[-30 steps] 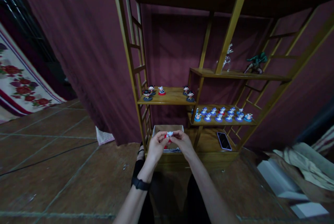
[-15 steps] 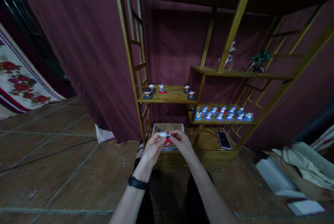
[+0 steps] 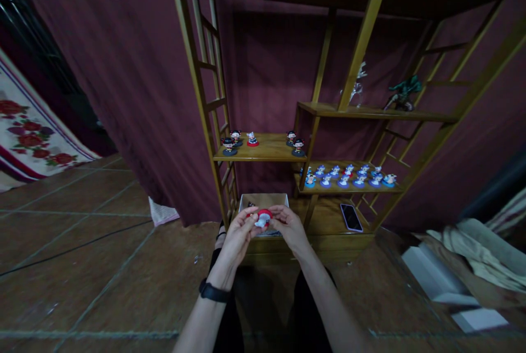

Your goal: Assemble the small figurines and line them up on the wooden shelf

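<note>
Between my two hands is a small red and white figurine (image 3: 263,218), held above a white box (image 3: 269,198) on the lowest shelf. My left hand (image 3: 240,232) grips it from the left, fingers closed. From the right, the closed fingers of my right hand (image 3: 288,228) pinch its other side. Part of the figurine is hidden by my fingers. On the shelf just above stand a red-based cat-like figurine (image 3: 252,140) and several black-haired figurines, such as the front right one (image 3: 298,147). Dark contents show at the box's left inside.
Several blue and purple figurines (image 3: 343,180) stand in two rows on the right shelf. A phone (image 3: 351,217) lies below them. Higher up are a green statuette (image 3: 405,92) and a clear ornament (image 3: 356,92). Wooden posts (image 3: 314,150) divide the shelves. White boxes (image 3: 435,276) lie on the floor at right.
The figurine has been turned in my fingers: its red part now faces up and its white part down. Both hands keep hold of it. The view has shifted slightly.
</note>
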`<state>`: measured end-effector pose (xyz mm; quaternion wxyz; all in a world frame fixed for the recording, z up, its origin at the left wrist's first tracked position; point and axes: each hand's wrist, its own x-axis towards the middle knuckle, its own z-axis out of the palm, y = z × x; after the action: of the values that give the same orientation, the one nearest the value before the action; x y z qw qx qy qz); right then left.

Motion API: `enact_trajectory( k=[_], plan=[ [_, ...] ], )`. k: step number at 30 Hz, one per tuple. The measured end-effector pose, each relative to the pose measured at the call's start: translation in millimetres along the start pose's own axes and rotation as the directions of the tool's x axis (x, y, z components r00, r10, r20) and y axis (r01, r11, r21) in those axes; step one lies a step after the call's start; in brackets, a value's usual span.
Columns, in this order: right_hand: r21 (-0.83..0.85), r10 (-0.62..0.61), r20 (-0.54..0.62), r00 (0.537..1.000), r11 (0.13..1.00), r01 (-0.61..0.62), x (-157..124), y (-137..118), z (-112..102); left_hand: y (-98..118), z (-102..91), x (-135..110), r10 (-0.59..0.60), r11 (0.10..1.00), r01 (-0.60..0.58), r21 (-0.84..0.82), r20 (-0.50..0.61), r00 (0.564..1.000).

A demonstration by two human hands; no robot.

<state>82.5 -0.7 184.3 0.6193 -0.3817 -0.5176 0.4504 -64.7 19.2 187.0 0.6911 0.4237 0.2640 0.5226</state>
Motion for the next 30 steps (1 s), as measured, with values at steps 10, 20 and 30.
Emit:
enact_trajectory(
  k=[10, 20, 30],
  plan=[
    [0.013, 0.077, 0.024, 0.997, 0.997, -0.078, -8, -5, -3, -6, -3.0, -2, -0.077, 0.993, 0.079, 0.091, -0.016, 0.997],
    [-0.073, 0.033, 0.03, 0.999, 0.997, -0.031, -4, 3, -8, -8, 1.2, 1, -0.071, 0.976, 0.082, 0.202, -0.062, 0.996],
    [0.004, 0.165, 0.031, 0.986, 0.986, -0.165, -6, 11, -7, -4, -5.0, 5, -0.336, 0.93, 0.334, 0.154, -0.013, 0.942]
  ],
)
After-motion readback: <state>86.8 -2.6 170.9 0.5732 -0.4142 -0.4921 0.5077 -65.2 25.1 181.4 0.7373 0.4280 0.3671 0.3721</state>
